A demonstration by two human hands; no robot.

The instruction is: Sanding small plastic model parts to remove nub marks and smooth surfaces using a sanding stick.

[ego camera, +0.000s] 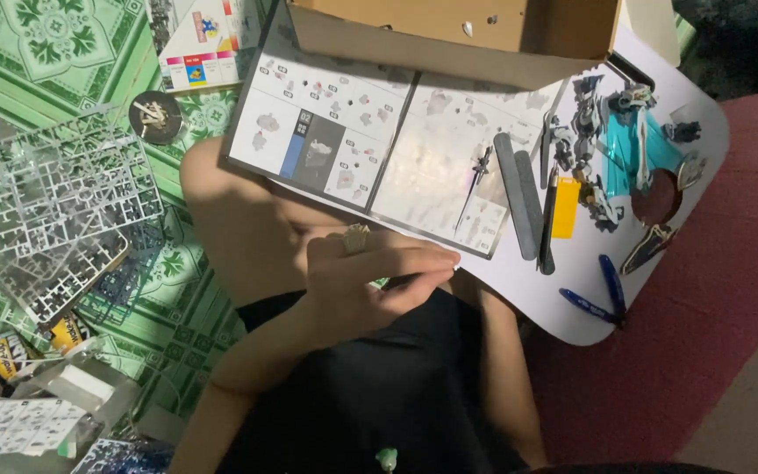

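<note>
Fingers (432, 260) of the left hand (370, 281) lie straight and pressed together, thumb tucked under them, pinching a small dark piece (394, 283) that is mostly hidden; what it is cannot be told. A ring (357, 237) sits on one finger. The hand hovers over the lap, above black clothing (396, 386), fingertips just short of the near edge of the open instruction sheet (370, 140). Right hand not visible; only a forearm (502, 369) shows below the white lap board (572, 290), so its fingers cannot be judged.

On the board: instruction sheet at left, a thin dark part (478, 175) lying on it, two grey sanding sticks (519, 193) side by side just right of it, a dark-handled tool with a yellow tag (563, 206) next, then a partly built teal and dark model figure (625, 149) at the far right. Blue-handled nippers (603, 298) lie near the board's front edge. A brown cardboard box (458, 26) sits over the sheet's top edge.

Left of the knee (230, 219), on the green patterned floor mat (54, 44): stacked clear and dark parts frames (63, 193), a small round dish with scraps (154, 116), a colourful printed box (203, 39), plastic bags (37, 386).
</note>
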